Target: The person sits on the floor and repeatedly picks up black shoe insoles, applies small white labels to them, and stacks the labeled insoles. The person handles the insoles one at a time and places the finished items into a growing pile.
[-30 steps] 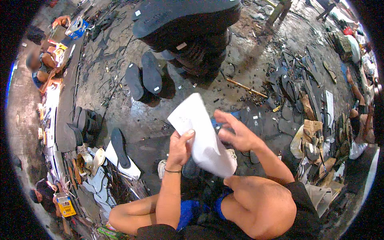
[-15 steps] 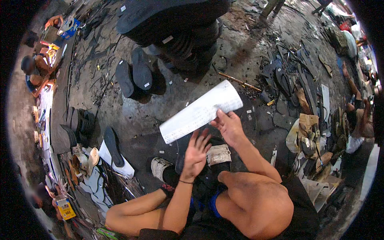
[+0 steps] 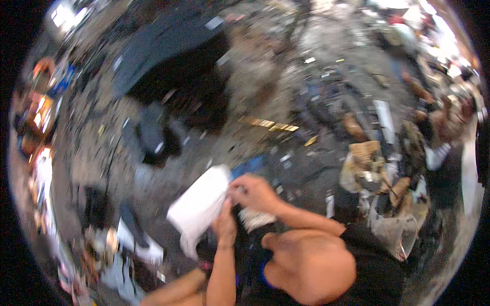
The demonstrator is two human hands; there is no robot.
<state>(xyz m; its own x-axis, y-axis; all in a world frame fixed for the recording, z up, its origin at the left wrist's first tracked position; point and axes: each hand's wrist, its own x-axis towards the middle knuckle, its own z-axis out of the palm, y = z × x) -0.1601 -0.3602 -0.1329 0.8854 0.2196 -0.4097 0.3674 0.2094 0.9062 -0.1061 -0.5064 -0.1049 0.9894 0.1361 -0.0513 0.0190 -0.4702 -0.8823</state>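
- Left hand closes on the right edge of a white paper sheet, thumb uppermost, probably to steady it from below.
- Bent fingers of the right hand meet the sheet's upper right edge; blur hides whether they grip or merely touch.
- That paper is held in the air before the person's legs, its lower left end curling down, seemingly because nothing supports it there.
- Beneath the right forearm shows a pale shoe; a blue patch lies just beyond the paper.
- Farther left, a dark shoe sole lies across another white sheet, perhaps keeping it flat.
- Beyond, large dark soles stand piled, presumably to save floor space.
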